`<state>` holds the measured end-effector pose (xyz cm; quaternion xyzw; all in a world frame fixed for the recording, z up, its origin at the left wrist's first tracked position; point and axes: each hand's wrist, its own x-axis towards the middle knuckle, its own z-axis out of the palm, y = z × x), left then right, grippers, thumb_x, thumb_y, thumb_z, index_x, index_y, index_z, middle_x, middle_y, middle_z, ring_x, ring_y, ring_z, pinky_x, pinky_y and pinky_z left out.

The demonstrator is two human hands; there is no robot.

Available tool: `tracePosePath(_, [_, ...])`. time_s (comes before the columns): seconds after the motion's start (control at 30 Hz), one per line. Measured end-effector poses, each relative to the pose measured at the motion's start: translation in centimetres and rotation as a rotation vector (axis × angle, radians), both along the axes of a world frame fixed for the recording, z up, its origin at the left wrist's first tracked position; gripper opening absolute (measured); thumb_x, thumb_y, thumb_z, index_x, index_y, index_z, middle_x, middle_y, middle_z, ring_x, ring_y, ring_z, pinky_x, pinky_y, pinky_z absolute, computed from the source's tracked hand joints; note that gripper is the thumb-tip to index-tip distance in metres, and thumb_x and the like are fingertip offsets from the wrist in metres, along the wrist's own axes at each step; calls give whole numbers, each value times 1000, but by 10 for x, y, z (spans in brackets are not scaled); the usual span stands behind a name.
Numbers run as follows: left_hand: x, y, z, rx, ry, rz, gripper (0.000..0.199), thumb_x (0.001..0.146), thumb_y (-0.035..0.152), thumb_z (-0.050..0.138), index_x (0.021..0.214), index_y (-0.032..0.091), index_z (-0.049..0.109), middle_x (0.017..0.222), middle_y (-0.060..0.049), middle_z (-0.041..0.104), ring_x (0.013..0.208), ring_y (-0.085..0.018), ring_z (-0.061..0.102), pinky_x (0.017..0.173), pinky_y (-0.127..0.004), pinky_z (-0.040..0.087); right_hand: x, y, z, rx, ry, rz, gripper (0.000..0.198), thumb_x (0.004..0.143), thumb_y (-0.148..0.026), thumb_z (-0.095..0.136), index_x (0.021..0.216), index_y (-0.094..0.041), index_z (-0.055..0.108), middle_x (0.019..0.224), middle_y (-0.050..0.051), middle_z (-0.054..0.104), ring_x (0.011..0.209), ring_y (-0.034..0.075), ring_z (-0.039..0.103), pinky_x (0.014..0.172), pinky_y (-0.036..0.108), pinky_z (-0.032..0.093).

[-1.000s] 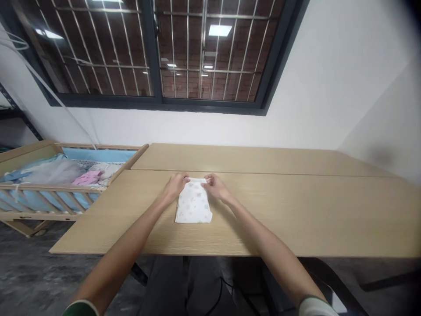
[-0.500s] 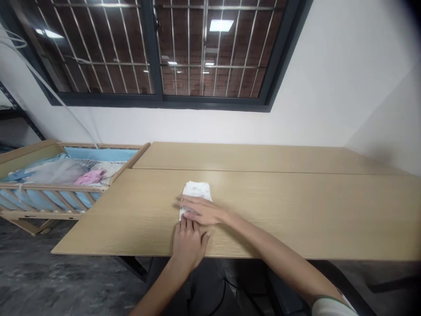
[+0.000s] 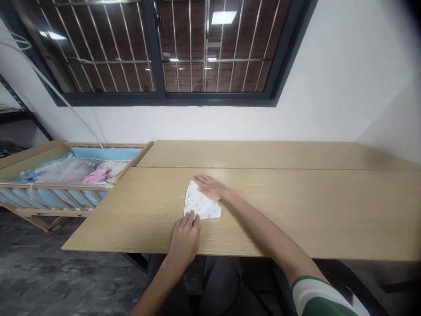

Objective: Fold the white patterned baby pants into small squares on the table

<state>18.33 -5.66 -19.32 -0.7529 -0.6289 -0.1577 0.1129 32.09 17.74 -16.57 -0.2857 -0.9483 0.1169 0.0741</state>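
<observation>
A small folded white cloth (image 3: pixel 201 206) with a faint pale print lies flat on the wooden table (image 3: pixel 296 206). Its left edge is curved, and its kind of garment or linen cannot be made out. My right hand (image 3: pixel 211 188) rests on the cloth's upper part, palm down with the fingers stretched out to the left. At the lower left corner, my left hand (image 3: pixel 185 235) touches the cloth with its fingertips, fingers laid out forward.
Left of the table stands a wooden crib (image 3: pixel 66 189) with blue lining, holding a pink cloth (image 3: pixel 96 176) and other fabrics. A second table section (image 3: pixel 246 154) runs along the wall, below a barred window (image 3: pixel 210 52). My legs are under the near edge.
My right hand has moved up the cloth to its far part, uncovering the printed middle. The cloth now looks wider at its near side. My left hand stays at the near edge.
</observation>
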Motion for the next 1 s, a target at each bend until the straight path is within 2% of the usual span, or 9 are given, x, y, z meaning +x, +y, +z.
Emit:
tracePosePath(0.1, [-25, 13, 6, -69, -77, -119, 31, 99, 12, 42, 120, 18, 64, 130, -11, 66, 115, -26, 62, 100, -42, 47, 7, -8, -4, 66, 152, -75, 61, 105, -52, 27, 158, -21, 33, 167, 9, 24, 155, 27, 14, 124, 49, 12])
tracePosePath(0.2, [-41, 27, 17, -143, -222, -216, 24, 99, 17, 42, 103, 19, 66, 114, -11, 69, 108, -28, 62, 99, -45, 47, 19, -16, 7, 60, 370, -128, 53, 102, -52, 40, 139, -17, 58, 152, 17, 46, 142, 32, 38, 117, 52, 27])
tracePosePath(0.3, [-49, 39, 26, -183, -337, -241, 23, 99, 22, 41, 96, 19, 64, 104, -12, 69, 106, -29, 62, 97, -45, 47, 36, -24, 29, -244, 474, -31, 48, 100, -54, 45, 112, -16, 72, 120, 14, 67, 114, 27, 60, 102, 44, 44])
tracePosePath(0.4, [-55, 51, 35, -207, -427, -229, 22, 100, 28, 40, 98, 20, 61, 103, -10, 69, 103, -28, 63, 93, -42, 48, 51, -33, 46, -608, 291, 142, 56, 88, -57, 67, 127, -17, 66, 120, 11, 68, 111, 25, 63, 95, 35, 49])
tracePosePath(0.47, [-60, 63, 41, -229, -489, -224, 23, 100, 32, 40, 99, 21, 60, 101, -9, 70, 99, -27, 65, 88, -40, 49, 57, -38, 50, -680, 152, 162, 83, 67, -54, 86, 137, -19, 59, 131, 11, 63, 118, 26, 60, 98, 32, 47])
tracePosePath(0.57, [-67, 81, 49, -252, -565, -227, 28, 100, 40, 40, 100, 20, 60, 99, -9, 71, 94, -26, 66, 84, -38, 50, 58, -40, 47, -627, 102, 127, 88, 53, -50, 94, 130, -20, 64, 130, 10, 63, 116, 27, 59, 97, 31, 47])
tracePosePath(0.73, [-78, 99, 53, -296, -705, -293, 37, 92, 53, 55, 103, 19, 64, 107, -8, 73, 99, -24, 69, 86, -33, 53, 51, -30, 37, -682, 334, 68, 46, 86, -55, 68, 107, -15, 68, 97, 6, 69, 83, 19, 61, 73, 29, 48])
tracePosePath(0.87, [-83, 114, 47, -378, -816, -311, 51, 82, 59, 65, 110, 17, 68, 104, -8, 74, 97, -26, 69, 82, -32, 55, 48, -22, 27, -670, 512, -23, 39, 86, -53, 66, 96, -15, 63, 88, 4, 67, 78, 17, 57, 67, 27, 45])
tracePosePath(1.0, [-85, 143, 40, -326, -763, -186, 48, 86, 59, 57, 102, 16, 69, 81, -5, 72, 74, -22, 66, 66, -28, 50, 40, -16, 11, -460, 619, -298, 26, 89, -41, 63, 96, -17, 58, 87, 4, 64, 76, 17, 56, 65, 27, 44])
